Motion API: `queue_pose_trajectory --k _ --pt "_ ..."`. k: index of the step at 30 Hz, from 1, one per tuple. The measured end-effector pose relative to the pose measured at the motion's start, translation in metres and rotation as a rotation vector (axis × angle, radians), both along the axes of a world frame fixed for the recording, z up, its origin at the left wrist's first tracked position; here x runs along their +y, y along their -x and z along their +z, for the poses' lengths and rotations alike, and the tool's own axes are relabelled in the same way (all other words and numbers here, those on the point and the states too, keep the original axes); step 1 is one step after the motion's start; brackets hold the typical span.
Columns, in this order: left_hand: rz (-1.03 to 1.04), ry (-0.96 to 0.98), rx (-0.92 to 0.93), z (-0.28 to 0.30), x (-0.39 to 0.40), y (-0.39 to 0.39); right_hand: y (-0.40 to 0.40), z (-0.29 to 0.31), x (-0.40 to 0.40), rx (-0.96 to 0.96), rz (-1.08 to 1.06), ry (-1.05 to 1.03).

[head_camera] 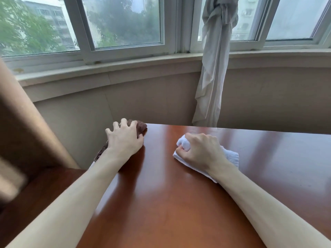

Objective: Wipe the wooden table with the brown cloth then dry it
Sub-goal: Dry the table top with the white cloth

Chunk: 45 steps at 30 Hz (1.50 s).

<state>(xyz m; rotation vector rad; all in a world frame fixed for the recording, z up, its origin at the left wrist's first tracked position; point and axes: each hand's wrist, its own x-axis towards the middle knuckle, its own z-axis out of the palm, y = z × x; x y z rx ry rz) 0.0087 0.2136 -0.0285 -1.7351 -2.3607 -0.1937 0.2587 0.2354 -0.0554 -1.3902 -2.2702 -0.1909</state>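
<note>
Hands (pixel 123 138) (pixel 198 151) on cloths (pixel 140 127) (pixel 231 156)

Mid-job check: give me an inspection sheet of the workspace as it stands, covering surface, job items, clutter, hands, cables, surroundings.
Surface: glossy wooden table, with window reflections; whether it is wet cannot be told.
Job's things: brown cloth at the table's far left corner; white cloth on the tabletop to its right.
Clutter: nothing seen.
Grips: left hand presses on the brown cloth, fingers spread; right hand is curled round the bunched white cloth.
Cables: nothing seen.
Surroundings: windows behind, a knotted pale curtain hanging beyond the table, a tan drape at left.
</note>
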Motion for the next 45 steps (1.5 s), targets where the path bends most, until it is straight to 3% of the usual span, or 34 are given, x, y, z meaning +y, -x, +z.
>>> queue_pose_trajectory --k 5,9,12,18,24,31,37,43,45 --pt "-0.36 -0.188 -0.065 -0.01 -0.064 -0.009 0.035 0.005 0.016 -0.062 -0.031 0.025" --pt "-0.457 -0.213 -0.149 -0.019 -0.119 -0.011 0.045 0.002 -0.023 -0.09 0.089 0.038" --pt "-0.456 -0.223 -0.205 -0.019 -0.149 -0.003 0.056 0.001 -0.056 -0.119 0.21 0.022" --pt "-0.373 -0.094 -0.306 -0.026 -0.172 0.003 0.064 0.007 -0.055 -0.12 0.235 -0.009" --pt "-0.373 -0.095 -0.349 -0.033 -0.166 0.006 0.096 0.003 0.015 -0.055 0.149 -0.093" --pt "-0.364 -0.103 -0.355 -0.037 -0.166 0.011 0.114 0.003 0.086 -0.02 -0.029 -0.022" --pt "-0.356 -0.101 -0.348 -0.035 -0.164 0.01 0.089 0.002 0.02 -0.047 0.035 -0.025" --pt "-0.323 0.005 -0.012 -0.018 -0.157 -0.018 0.043 0.01 -0.091 -0.075 0.191 0.03" --pt "-0.362 -0.015 -0.003 -0.011 -0.143 -0.039 0.025 0.008 -0.117 -0.04 0.265 -0.01"
